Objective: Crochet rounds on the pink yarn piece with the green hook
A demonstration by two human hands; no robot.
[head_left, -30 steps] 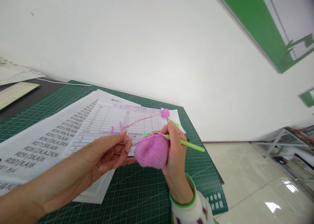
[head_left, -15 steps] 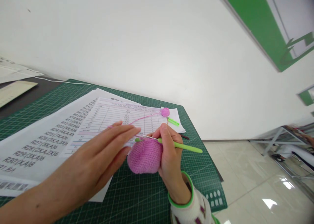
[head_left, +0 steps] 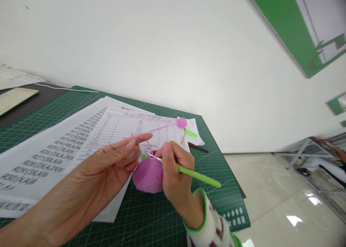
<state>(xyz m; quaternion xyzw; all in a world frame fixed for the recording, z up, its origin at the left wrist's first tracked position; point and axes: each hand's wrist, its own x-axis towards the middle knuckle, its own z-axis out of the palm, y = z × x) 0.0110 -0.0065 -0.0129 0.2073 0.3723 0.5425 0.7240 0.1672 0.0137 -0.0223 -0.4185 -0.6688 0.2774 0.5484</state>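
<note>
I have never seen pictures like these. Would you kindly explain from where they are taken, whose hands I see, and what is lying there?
There is no machine here: the left hand and right hand are a person's own, both bare. Every picture comes from one camera worn on that person's head, looking forward and down.

A green gridded mat covers much of the surface. On it lie printed sheets and a small ball of pink yarn.

The right hand holds a hook with a green handle; its metal end is at the pink crocheted piece. The left hand holds a strand of pink yarn leading to the hook.
</note>
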